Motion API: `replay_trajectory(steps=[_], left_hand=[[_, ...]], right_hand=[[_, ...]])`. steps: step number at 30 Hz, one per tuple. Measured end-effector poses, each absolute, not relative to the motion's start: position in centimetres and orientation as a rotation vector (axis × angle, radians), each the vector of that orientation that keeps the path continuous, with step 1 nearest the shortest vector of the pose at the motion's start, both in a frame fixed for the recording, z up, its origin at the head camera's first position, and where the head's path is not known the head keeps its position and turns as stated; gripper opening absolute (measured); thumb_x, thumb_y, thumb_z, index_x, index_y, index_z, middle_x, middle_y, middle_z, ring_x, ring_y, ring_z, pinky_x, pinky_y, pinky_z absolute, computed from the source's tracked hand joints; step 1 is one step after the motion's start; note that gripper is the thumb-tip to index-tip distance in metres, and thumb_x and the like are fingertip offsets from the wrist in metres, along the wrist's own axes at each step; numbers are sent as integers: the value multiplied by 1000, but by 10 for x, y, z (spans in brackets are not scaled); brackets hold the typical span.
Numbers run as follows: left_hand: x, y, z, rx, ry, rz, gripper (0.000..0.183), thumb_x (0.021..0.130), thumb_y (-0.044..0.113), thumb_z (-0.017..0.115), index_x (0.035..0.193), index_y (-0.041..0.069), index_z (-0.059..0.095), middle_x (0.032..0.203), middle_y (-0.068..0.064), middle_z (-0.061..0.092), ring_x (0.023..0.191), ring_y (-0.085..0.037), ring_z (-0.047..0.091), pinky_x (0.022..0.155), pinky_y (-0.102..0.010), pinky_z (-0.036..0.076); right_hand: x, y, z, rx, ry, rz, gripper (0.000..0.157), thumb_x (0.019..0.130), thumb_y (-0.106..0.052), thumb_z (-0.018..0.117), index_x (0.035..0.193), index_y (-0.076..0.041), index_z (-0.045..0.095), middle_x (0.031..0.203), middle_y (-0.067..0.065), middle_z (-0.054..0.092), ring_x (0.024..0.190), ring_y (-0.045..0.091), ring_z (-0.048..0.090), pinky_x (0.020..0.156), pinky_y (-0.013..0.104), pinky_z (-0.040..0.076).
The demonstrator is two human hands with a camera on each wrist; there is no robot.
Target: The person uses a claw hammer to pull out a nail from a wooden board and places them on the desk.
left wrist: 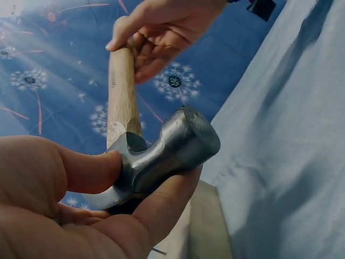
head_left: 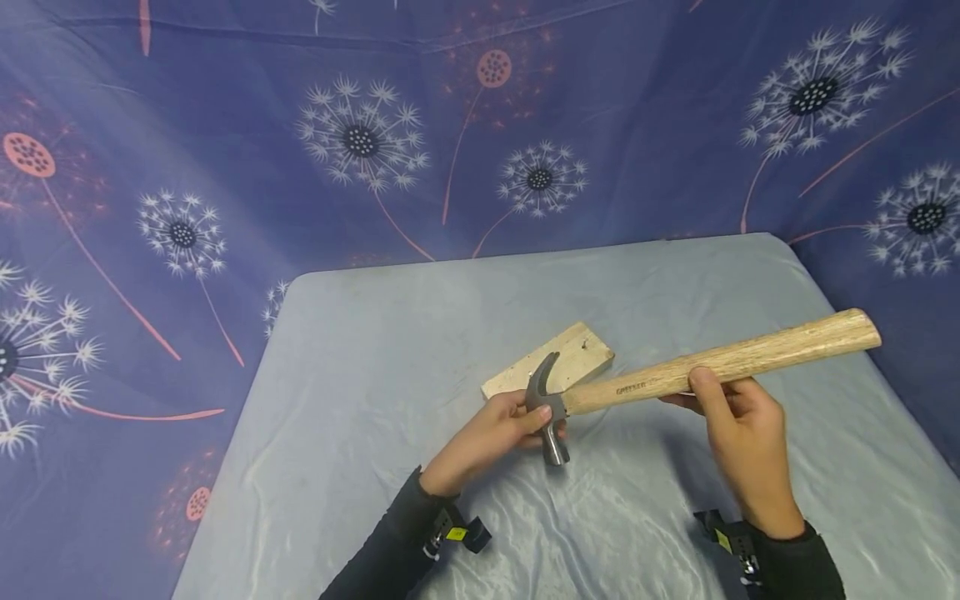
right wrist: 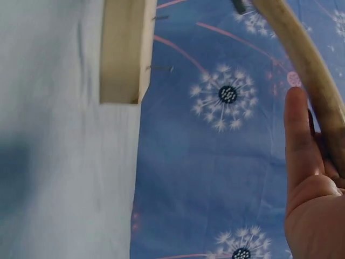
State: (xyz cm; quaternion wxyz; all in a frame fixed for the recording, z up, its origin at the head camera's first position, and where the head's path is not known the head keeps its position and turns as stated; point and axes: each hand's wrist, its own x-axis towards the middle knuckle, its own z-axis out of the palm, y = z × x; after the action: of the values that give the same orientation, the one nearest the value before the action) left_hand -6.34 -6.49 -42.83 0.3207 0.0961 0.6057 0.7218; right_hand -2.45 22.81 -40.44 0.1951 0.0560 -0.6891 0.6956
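A claw hammer (head_left: 660,377) with a pale wooden handle and grey metal head is held up over the table, lying nearly sideways. My left hand (head_left: 489,435) grips its head, thumb on the near cheek and fingers behind; in the left wrist view the striking face (left wrist: 197,129) points to the upper right. My right hand (head_left: 750,442) pinches the handle around its middle, thumb in front and fingers behind. Behind the hammer head, a wooden block (head_left: 558,354) lies on the table, partly hidden. Two nails (right wrist: 161,68) stick out of the block in the right wrist view.
A pale blue satiny cloth (head_left: 360,375) covers the table, wrinkled near the front. Behind and beside it hangs a blue curtain (head_left: 637,150) with a dandelion print. Dark sleeves with wrist cameras (head_left: 468,533) sit just behind both hands.
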Motion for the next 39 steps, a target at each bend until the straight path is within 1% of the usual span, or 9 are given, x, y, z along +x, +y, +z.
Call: replay_trajectory(steps=[7, 13, 18, 22, 24, 28, 32, 35, 39], left_hand=[[-60, -59, -437, 214, 1637, 1871, 25, 111, 1, 54, 127, -17, 59, 118, -33, 70, 117, -39, 70, 100, -38, 57], [-58, -53, -446, 193, 1618, 1856, 30, 109, -1, 57, 133, -18, 57, 125, -30, 69, 117, -38, 70, 97, -37, 58], [-56, -49, -447, 213, 1608, 1812, 26, 107, 0, 62, 128, -14, 64, 116, -21, 75, 110, -39, 73, 93, -36, 60], [-56, -48, -448, 267, 1704, 1747, 24, 106, 4, 65, 126, -10, 68, 110, -18, 77, 107, -43, 73, 91, -40, 61], [-57, -51, -448, 310, 1770, 1700, 22, 107, 6, 65, 124, -8, 68, 108, -18, 77, 107, -44, 73, 92, -41, 61], [-62, -64, -444, 391, 1834, 1638, 30, 108, 9, 64, 134, -6, 64, 114, -23, 75, 108, -44, 72, 91, -46, 61], [-73, -81, -434, 444, 1883, 1638, 38, 107, 9, 66, 141, -5, 62, 120, -27, 72, 104, -50, 70, 86, -54, 61], [-82, -92, -428, 471, 2095, 1601, 41, 103, 11, 72, 142, -1, 63, 119, -21, 72, 103, -45, 69, 87, -52, 60], [-90, -97, -430, 478, 2468, 1383, 68, 95, 21, 83, 154, 3, 53, 141, -18, 58, 129, -38, 54, 106, -54, 48]], right_hand=[[-23, 216, -402, 200, -1883, 1973, 26, 110, 3, 51, 126, 21, 61, 112, 20, 69, 103, 23, 74, 86, 35, 61], [-27, 209, -400, 410, -1730, 1938, 24, 103, 17, 50, 124, 26, 59, 107, 21, 69, 94, 21, 77, 79, 29, 62], [-30, 204, -394, 422, -1740, 1837, 22, 101, 19, 52, 120, 26, 60, 102, 17, 71, 87, 17, 77, 75, 24, 62], [-31, 202, -390, 405, -1780, 1805, 20, 100, 19, 55, 118, 25, 62, 102, 16, 73, 86, 16, 76, 74, 23, 62], [-31, 201, -389, 378, -1848, 1728, 19, 99, 19, 57, 117, 22, 64, 100, 14, 73, 83, 13, 75, 73, 22, 61], [-31, 202, -386, 309, -2030, 1475, 17, 97, 14, 67, 114, 12, 71, 94, 5, 73, 79, 5, 73, 71, 16, 59], [-35, 205, -383, 271, -2163, 1313, 18, 97, 4, 73, 115, 1, 73, 96, -3, 73, 85, -1, 72, 71, 12, 56], [-42, 207, -379, 261, -2221, 1241, 17, 99, -3, 74, 116, -3, 74, 98, -3, 74, 88, -4, 70, 70, 9, 53], [-57, 209, -374, 250, -2264, 1146, 16, 102, -13, 74, 116, -4, 72, 95, 0, 74, 84, -6, 66, 68, 6, 48]])
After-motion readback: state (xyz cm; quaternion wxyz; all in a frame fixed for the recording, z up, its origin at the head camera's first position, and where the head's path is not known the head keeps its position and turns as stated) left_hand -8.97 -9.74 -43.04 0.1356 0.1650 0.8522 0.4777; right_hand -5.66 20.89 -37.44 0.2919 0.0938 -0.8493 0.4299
